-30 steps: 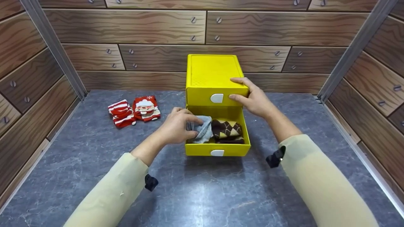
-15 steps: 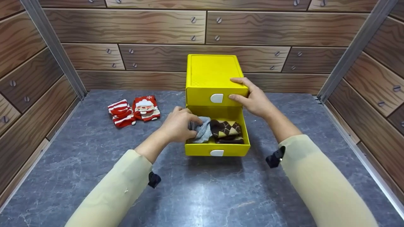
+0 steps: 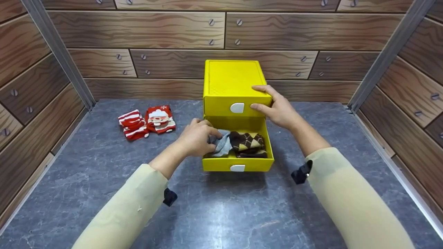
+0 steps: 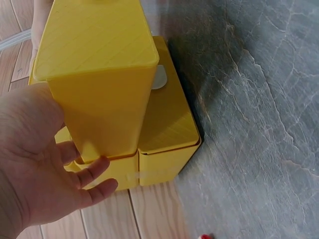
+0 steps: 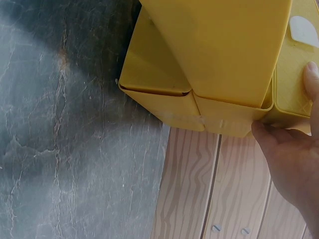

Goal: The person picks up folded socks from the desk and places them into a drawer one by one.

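A yellow drawer unit (image 3: 235, 77) has one drawer (image 3: 218, 165) pulled out below its top drawer. Inside lie a grey sock bundle (image 3: 223, 147) on the left and a brown-and-cream argyle sock bundle (image 3: 249, 141) on the right. My left hand (image 3: 199, 138) reaches over the drawer's left wall and pinches the grey sock between thumb and index finger; in the left wrist view its other fingers (image 4: 94, 194) stay outside along the wall. My right hand (image 3: 282, 109) grips the unit's upper right corner, thumb on the top drawer's front, index finger on the lid.
Red-and-white striped socks (image 3: 133, 125) and a red Santa sock bundle (image 3: 160, 119) lie on the grey marbled table (image 3: 138, 200) at the left. A shut lower drawer (image 4: 172, 119) sits beneath the open one. Wood-print walls (image 3: 173, 64) enclose the back and sides.
My left hand has shifted slightly, and the grey sock has settled a little lower and more compactly in the drawer. My right hand keeps its place on the unit.
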`<action>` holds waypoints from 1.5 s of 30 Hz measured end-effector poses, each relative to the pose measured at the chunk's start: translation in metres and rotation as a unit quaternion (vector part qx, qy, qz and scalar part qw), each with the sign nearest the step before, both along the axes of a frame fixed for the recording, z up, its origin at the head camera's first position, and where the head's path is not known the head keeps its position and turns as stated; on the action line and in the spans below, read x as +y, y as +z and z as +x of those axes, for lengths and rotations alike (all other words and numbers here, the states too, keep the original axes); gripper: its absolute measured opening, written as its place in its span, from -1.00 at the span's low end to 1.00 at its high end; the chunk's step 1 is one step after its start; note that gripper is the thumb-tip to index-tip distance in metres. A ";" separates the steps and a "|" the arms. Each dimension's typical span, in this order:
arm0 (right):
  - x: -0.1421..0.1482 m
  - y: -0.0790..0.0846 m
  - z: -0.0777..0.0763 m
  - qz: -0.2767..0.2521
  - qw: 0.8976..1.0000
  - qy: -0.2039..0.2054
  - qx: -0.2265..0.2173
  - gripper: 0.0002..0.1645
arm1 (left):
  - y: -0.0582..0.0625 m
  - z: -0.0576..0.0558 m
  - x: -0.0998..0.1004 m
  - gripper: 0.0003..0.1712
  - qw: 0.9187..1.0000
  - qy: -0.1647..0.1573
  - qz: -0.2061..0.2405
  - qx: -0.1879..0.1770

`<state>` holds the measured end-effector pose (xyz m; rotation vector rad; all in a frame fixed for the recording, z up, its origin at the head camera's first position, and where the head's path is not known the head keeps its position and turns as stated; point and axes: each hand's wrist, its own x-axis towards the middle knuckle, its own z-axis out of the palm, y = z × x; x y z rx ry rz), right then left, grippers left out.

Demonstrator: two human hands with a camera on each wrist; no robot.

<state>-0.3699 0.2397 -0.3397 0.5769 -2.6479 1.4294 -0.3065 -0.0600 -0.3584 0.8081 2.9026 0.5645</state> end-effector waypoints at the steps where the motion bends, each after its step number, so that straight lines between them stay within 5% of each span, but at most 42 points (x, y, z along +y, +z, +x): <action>1: 0.000 0.000 0.000 -0.001 1.000 0.001 -0.001 -0.25 | 0.000 0.000 0.000 -0.63 1.000 0.000 0.004 -0.001; 13: 0.000 -0.001 0.000 0.000 1.000 -0.007 -0.003 -0.26 | 0.007 0.013 -0.014 -0.64 0.993 -0.015 0.109 0.043; 27: 0.000 -0.001 0.000 0.010 1.000 -0.008 0.007 -0.27 | 0.015 0.073 -0.020 -0.65 0.964 -0.055 0.254 0.063; 35: 0.000 0.000 0.000 0.009 1.000 -0.014 0.004 -0.27 | 0.001 0.098 -0.013 -0.69 0.949 -0.096 0.301 0.017; 45: 0.001 -0.002 0.000 0.006 1.000 0.003 0.009 -0.26 | -0.034 0.100 -0.004 -0.67 0.947 -0.095 0.303 -0.047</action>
